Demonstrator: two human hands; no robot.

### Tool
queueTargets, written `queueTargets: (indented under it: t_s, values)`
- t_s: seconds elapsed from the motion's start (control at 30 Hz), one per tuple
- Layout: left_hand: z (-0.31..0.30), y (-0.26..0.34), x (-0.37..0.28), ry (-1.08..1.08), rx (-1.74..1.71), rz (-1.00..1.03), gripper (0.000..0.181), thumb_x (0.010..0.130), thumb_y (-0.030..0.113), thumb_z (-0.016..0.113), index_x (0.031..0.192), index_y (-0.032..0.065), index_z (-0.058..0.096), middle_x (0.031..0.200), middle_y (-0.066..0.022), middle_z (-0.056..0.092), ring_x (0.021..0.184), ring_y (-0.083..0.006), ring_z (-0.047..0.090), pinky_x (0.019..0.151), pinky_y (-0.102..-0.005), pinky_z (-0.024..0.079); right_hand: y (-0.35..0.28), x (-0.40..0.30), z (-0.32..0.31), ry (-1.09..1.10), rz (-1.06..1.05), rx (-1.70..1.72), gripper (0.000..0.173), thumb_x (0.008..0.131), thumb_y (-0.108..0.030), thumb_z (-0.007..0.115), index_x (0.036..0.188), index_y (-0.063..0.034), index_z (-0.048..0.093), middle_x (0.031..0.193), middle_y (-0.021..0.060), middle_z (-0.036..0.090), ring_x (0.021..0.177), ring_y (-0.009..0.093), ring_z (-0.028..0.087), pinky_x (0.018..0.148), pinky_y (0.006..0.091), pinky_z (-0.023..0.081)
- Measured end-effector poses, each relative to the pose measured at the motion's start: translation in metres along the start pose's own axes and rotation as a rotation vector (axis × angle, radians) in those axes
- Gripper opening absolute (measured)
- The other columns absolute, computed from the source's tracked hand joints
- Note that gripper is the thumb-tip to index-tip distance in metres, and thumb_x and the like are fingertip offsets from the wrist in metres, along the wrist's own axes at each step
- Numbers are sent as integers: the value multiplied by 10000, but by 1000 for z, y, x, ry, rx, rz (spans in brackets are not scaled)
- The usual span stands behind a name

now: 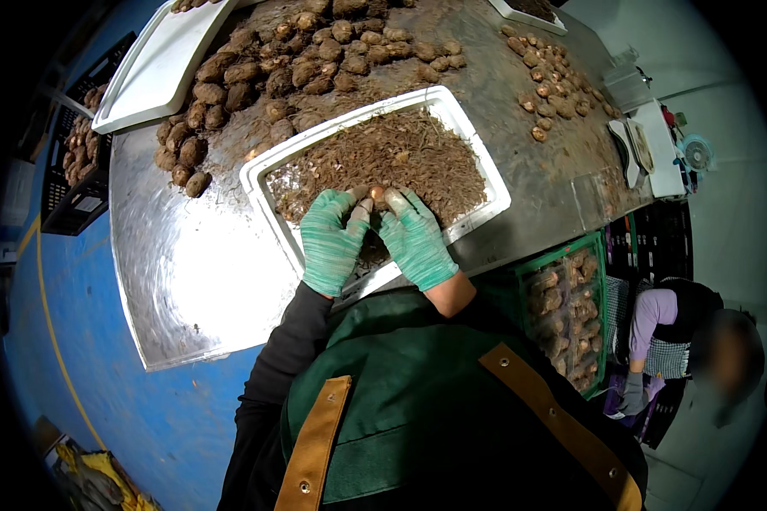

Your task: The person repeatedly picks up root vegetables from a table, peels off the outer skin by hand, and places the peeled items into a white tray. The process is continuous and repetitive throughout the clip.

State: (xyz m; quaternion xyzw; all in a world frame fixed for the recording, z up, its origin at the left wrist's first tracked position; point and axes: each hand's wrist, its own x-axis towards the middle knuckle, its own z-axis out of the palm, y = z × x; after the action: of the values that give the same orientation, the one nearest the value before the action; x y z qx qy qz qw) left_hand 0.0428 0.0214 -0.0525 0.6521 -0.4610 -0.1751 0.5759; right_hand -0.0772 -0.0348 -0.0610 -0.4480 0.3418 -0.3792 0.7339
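Both hands wear green knitted gloves with soiled fingertips and meet over a white plastic tray (479,153). Between the fingers is a small brown root tuber, likely taro (377,193), its pale reddish end facing up. My left hand (333,237) grips it from the left side, my right hand (415,233) from the right. Beneath them the tray holds a thick layer of brown fibrous root scraps (396,153). The lower part of the tuber is hidden by the fingers. Beyond the tray, a large heap of hairy brown tubers (307,70) lies on the metal table (160,255).
Another white tray (160,64) lies at the table's upper left, near a black crate of tubers (77,191). Smaller tubers (556,89) are spread at the upper right. A green crate with bagged tubers (559,306) stands at right, near a gloved co-worker (658,319).
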Motion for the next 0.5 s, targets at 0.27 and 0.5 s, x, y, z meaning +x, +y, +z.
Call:
queueTargets:
  t_s: [0.27,0.5]
  values:
    - [6,-15,1,-9,-352,-220,128,823,76,616,922,-4,614,777,-84,541,693,-154,534,626,-287,436,-4,10,-2,113,430,510,192,886,-190,573,1011,-45,564,909,70,594,817,170,590,702,311,510]
    - [-1,-3,5,-86,-30,-5,158,820,96,626,941,-5,622,790,-100,559,697,-195,565,621,-301,450,-6,10,0,66,358,409,241,891,-229,569,1017,-23,553,805,71,593,694,180,597,645,326,533]
